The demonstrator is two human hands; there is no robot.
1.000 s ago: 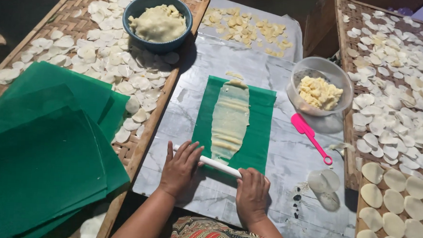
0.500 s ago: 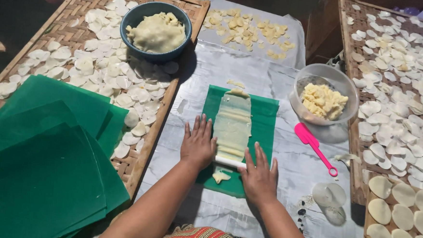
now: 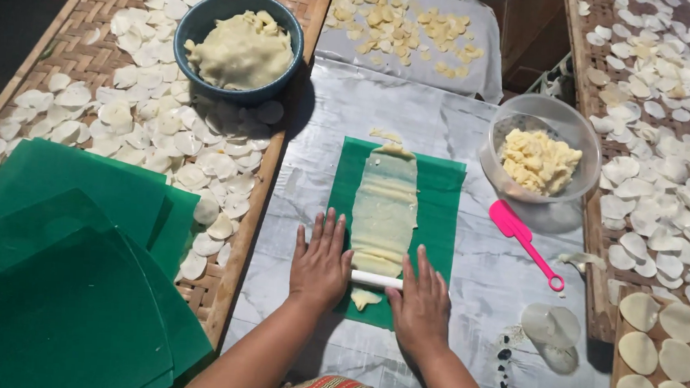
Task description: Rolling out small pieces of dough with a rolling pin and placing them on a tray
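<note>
Both ends of the white rolling pin (image 3: 377, 279) lie hidden under the left hand (image 3: 321, 265) and right hand (image 3: 420, 304), so its length cannot be told. The stack of green sheets (image 3: 65, 282) runs off the left and bottom edges. The right woven tray (image 3: 595, 231) is cut off too. The small dark specks (image 3: 504, 348) are too tiny to identify.

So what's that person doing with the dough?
A person is pressing a thin white rolling pin with both palms, left hand and right hand, on the near end of a long flattened dough strip. The strip lies on a green plastic sheet on the marble-patterned table. A blue bowl of dough sits on a woven tray covered with small dough rounds. A clear bowl of dough pieces and a pink scraper are to the right.
</note>
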